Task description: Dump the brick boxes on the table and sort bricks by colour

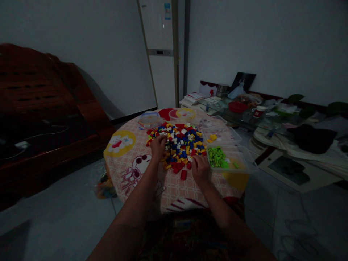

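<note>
A heap of small red, blue, yellow and white bricks (181, 145) lies on a round table (130, 159) covered with a cartoon-print cloth. My left hand (158, 146) rests on the heap's left edge, fingers curled down into the bricks. At the heap's near right edge my right hand (200, 168) lies with its fingers bent over bricks. A loose red brick (183, 174) sits between the hands. Whether either hand grips a brick is hidden.
A clear tray with green bricks (217, 157) stands right of my right hand; another with a few yellow bricks (212, 137) is behind it. Clear round tubs (149, 119) sit at the far side. A wooden sofa (40, 108), a cluttered glass table (244, 108) and a tall white unit (160, 50) surround the table.
</note>
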Demonstrator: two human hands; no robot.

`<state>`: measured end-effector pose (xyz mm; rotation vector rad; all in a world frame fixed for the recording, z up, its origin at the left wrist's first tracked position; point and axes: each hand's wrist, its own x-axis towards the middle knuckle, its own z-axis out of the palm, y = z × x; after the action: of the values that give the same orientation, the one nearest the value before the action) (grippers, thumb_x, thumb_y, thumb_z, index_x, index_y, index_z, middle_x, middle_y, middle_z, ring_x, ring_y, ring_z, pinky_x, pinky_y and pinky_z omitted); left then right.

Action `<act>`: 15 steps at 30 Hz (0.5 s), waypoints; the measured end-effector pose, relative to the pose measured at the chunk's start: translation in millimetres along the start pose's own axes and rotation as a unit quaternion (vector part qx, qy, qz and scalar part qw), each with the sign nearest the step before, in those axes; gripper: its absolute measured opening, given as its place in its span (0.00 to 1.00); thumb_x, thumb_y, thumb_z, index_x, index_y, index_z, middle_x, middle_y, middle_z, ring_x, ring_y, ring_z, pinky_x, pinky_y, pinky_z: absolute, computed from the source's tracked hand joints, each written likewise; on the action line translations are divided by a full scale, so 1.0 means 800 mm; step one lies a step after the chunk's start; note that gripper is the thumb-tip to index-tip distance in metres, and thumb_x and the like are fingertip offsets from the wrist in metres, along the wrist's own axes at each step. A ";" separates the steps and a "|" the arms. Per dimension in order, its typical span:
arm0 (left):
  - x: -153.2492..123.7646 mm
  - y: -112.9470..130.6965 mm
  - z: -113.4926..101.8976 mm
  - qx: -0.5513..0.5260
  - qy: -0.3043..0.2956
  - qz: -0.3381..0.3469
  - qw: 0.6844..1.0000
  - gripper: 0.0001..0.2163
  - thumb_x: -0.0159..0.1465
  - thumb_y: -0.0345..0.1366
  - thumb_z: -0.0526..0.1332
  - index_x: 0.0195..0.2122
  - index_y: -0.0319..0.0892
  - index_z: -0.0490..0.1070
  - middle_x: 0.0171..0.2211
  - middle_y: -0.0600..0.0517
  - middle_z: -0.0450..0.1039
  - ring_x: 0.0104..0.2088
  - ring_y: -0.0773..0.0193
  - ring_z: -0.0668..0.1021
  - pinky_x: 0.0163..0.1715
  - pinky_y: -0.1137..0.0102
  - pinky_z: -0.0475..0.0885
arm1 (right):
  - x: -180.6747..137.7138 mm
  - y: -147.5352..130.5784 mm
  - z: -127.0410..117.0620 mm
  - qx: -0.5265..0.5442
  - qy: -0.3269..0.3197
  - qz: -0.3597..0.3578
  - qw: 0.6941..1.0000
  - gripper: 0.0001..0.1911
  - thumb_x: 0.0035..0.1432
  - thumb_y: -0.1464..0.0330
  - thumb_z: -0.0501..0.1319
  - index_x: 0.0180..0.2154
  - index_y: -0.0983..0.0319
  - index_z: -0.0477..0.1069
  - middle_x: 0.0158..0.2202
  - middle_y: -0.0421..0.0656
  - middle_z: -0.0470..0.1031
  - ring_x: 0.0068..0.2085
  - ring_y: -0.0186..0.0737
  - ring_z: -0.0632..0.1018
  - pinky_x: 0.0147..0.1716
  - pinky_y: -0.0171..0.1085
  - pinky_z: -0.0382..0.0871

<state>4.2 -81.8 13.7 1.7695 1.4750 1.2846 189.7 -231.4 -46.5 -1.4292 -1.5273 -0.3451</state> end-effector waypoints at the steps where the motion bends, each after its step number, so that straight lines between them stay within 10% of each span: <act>1: -0.005 -0.013 -0.014 0.032 0.041 -0.020 0.998 0.16 0.63 0.32 0.56 0.44 0.42 0.83 0.45 0.48 0.85 0.47 0.56 0.84 0.50 0.66 0.77 | 0.002 0.000 0.004 -0.006 -0.011 -0.001 1.000 0.16 0.74 0.66 0.52 0.46 0.61 0.78 0.44 0.51 0.81 0.47 0.47 0.78 0.51 0.45 0.72; 6: -0.035 -0.057 -0.041 0.063 0.127 -0.108 0.984 0.16 0.61 0.33 0.56 0.44 0.40 0.82 0.42 0.46 0.84 0.45 0.54 0.84 0.45 0.65 0.77 | 0.029 0.009 0.042 -0.043 -0.052 0.027 0.997 0.17 0.71 0.66 0.55 0.56 0.62 0.75 0.60 0.56 0.75 0.60 0.52 0.73 0.62 0.53 0.67; 15: -0.035 -0.064 -0.035 0.119 0.051 -0.090 0.987 0.16 0.61 0.33 0.57 0.44 0.45 0.84 0.45 0.48 0.85 0.46 0.52 0.83 0.48 0.63 0.75 | 0.058 -0.021 0.090 -0.052 -0.212 0.035 0.975 0.10 0.68 0.67 0.63 0.48 0.61 0.78 0.53 0.54 0.79 0.58 0.55 0.73 0.63 0.55 0.62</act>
<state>-43.7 -98.3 -26.3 1.6880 1.8679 1.1626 150.5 -154.1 -38.4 -1.7131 -1.8120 -0.0779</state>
